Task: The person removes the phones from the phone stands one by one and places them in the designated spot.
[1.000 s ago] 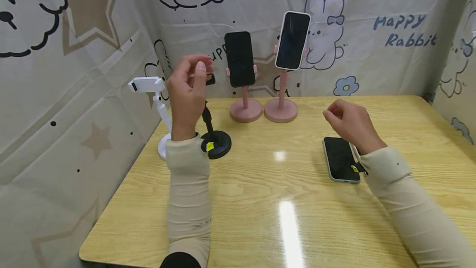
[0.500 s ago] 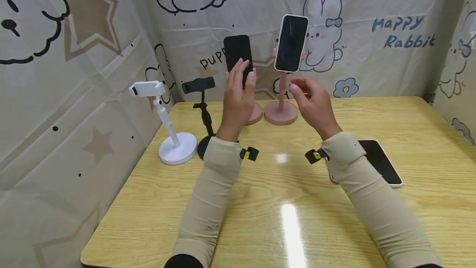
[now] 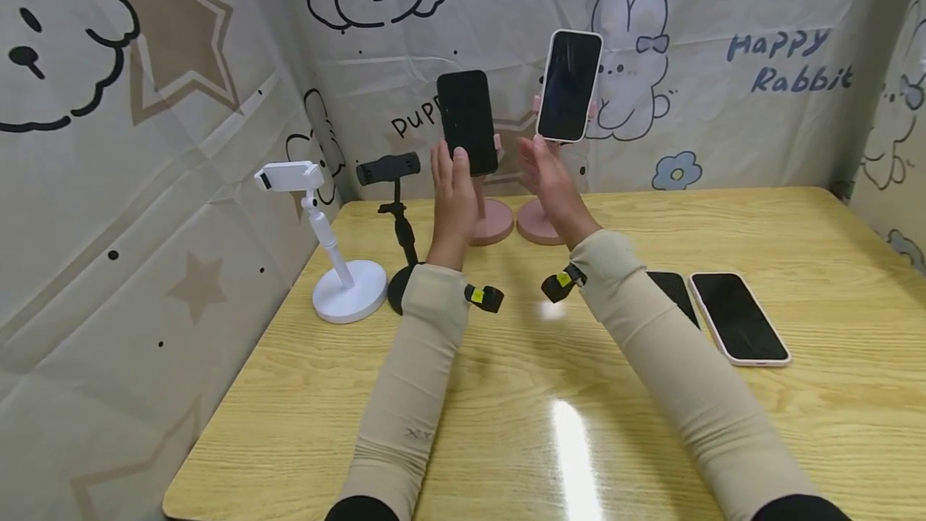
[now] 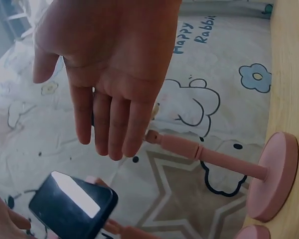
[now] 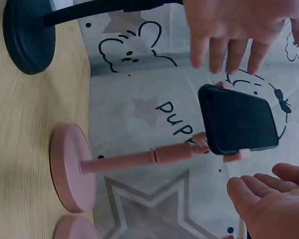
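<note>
My left hand (image 3: 454,203) is raised with straight fingers at the lower left of a black phone (image 3: 466,123), which is clamped in a pink phone stand (image 3: 494,222). In the right wrist view, a gap shows between the left hand's fingertips and this phone (image 5: 241,119). My right hand (image 3: 555,187), fingers extended, hovers in front of the stem of a second pink stand (image 3: 537,225), just below a white-edged phone (image 3: 570,87). The left wrist view shows the right palm (image 4: 109,74) turned to the camera, holding nothing. The two palms roughly face each other.
A white phone stand (image 3: 350,296) and a black phone stand (image 3: 396,219) stand at the left of the wooden table (image 3: 506,392). At the right, a dark phone (image 3: 673,289) lies partly behind my right sleeve, beside a pink-edged phone (image 3: 741,318). A printed cloth hangs behind.
My left hand has moved right from the black stand to the left pink stand. My right hand has moved left from above the lying phones and its fingers have straightened.
</note>
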Tool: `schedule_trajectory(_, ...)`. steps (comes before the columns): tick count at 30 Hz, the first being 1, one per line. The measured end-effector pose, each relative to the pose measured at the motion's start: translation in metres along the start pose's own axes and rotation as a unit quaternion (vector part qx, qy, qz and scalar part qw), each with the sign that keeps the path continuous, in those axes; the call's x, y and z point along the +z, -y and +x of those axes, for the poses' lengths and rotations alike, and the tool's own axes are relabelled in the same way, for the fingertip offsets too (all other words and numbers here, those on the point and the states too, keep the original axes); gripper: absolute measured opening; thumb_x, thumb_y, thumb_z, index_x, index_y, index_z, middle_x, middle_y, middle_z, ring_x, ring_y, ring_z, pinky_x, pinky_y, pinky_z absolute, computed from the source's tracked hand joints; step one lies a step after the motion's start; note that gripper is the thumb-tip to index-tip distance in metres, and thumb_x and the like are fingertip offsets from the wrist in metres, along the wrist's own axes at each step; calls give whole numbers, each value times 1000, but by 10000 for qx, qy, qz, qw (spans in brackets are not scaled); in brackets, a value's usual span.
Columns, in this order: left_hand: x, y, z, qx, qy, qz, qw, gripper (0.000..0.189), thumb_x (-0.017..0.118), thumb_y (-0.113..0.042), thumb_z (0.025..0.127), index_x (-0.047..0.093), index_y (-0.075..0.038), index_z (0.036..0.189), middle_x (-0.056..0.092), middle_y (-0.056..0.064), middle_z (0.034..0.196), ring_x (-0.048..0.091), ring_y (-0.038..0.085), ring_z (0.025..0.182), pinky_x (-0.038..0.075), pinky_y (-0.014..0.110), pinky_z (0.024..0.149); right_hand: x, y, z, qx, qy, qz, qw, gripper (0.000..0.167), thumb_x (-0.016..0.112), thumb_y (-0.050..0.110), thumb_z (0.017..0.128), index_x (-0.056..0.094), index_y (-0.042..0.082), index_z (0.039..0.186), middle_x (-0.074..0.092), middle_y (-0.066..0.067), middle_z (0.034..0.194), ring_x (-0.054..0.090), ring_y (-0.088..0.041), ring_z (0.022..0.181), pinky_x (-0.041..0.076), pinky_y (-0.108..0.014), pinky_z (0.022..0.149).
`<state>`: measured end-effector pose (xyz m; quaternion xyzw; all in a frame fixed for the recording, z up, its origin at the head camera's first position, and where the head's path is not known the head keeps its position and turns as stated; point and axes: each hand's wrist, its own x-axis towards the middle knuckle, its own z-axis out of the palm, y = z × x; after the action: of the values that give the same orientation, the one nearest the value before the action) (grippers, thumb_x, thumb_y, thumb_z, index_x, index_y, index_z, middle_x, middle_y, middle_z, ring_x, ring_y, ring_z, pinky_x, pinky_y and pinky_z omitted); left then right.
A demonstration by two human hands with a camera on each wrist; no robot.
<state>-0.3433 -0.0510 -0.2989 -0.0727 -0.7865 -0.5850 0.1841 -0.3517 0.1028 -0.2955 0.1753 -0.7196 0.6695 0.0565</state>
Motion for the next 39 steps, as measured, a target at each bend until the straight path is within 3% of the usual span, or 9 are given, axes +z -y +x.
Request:
schedule_trajectory(5, -4, 10, 9, -515, 155, -874, 9947, 63, 18, -56, 101, 9, -26, 156, -2, -6, 162, 2, 15, 148, 8, 46, 118, 9, 0, 11, 256, 231, 341, 9988, 73, 17, 61, 100, 20, 12, 154, 20, -1, 159, 21, -17, 145, 21, -38, 116)
schedule_trajectory(8, -8, 14, 13, -823, 244, -1658, 9824, 63, 19, -58, 100, 13, -30, 155, 2, -8, 162, 2, 18, 148, 7, 49, 117, 14, 2, 18, 401, 278, 440, 9978, 74, 18, 62, 99, 16, 14, 155, 17, 1, 160, 19, -17, 146, 19, -38, 117)
schedule_trajectory(11, -11, 18, 16, -962, 392, -2072, 9728, 65, 18, -64, 98, 13, -33, 155, 2, -10, 162, -1, 16, 148, 4, 48, 118, 18, 4, 23, 502, 311, 487, 9971, 74, 19, 64, 98, 14, 17, 156, 14, 3, 161, 17, -18, 146, 18, -36, 117)
schedule_trajectory(20, -14, 22, 16, -573, 671, -2005, 9757, 64, 14, -58, 100, 12, -26, 156, 1, -7, 162, -1, 9, 147, 8, 42, 118, 24, 6, 27, 459, 535, 636, 9955, 75, 19, 63, 98, 17, 13, 155, 15, 1, 161, 16, -16, 146, 17, -39, 117)
schedule_trajectory(29, -15, 20, 16, -745, 677, -1935, 9759, 65, 15, -60, 100, 13, -27, 156, 6, -10, 161, 4, 8, 147, 12, 39, 118, 23, 8, 25, 678, 498, 579, 9948, 75, 22, 64, 98, 15, 17, 155, 13, 3, 161, 18, -16, 146, 27, -49, 112)
schedule_trajectory(34, -14, 14, 16, -983, 749, -1710, 9775, 63, 16, -62, 99, 12, -33, 155, 6, -12, 161, 3, 10, 147, 14, 41, 118, 22, 9, 24, 646, 496, 661, 9945, 75, 23, 64, 98, 16, 16, 155, 13, 1, 161, 19, -18, 146, 31, -49, 110)
schedule_trajectory(39, -17, 5, 10, -1213, 803, -1374, 9798, 63, 17, -61, 99, 10, -32, 155, 4, -11, 161, 5, 11, 147, 16, 39, 117, 20, 10, 19, 665, 470, 702, 9942, 74, 24, 63, 98, 17, 16, 155, 14, 0, 161, 20, -19, 146, 33, -48, 109)
